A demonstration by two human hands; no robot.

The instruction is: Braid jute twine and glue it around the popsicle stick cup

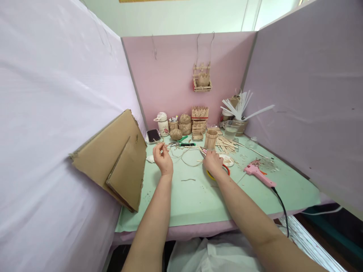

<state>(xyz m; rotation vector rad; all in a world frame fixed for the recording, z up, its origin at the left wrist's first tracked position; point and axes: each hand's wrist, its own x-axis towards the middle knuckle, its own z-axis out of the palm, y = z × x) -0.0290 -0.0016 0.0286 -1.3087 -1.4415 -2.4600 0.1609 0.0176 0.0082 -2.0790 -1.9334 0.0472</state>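
My left hand (162, 156) is raised over the green table mat (193, 196), fingers curled in a pinch on a thin tan strand (181, 155) that loops across the mat. My right hand (212, 161) rests on the mat with fingers closed around scissors with red and yellow handles (225, 169); the blades point up toward a small cup built of wooden sticks (210, 139). A short cut piece of strand (188, 180) lies between my forearms.
Cardboard sheets (119, 162) lean at the left. A pink glue gun (258, 174) with a black cord lies at the right. Twine-wrapped baskets (185, 124), a phone (153, 135), pliers (184, 144), loose sticks (225, 143), a glass (230, 130) and white strips (241, 107) crowd the back.
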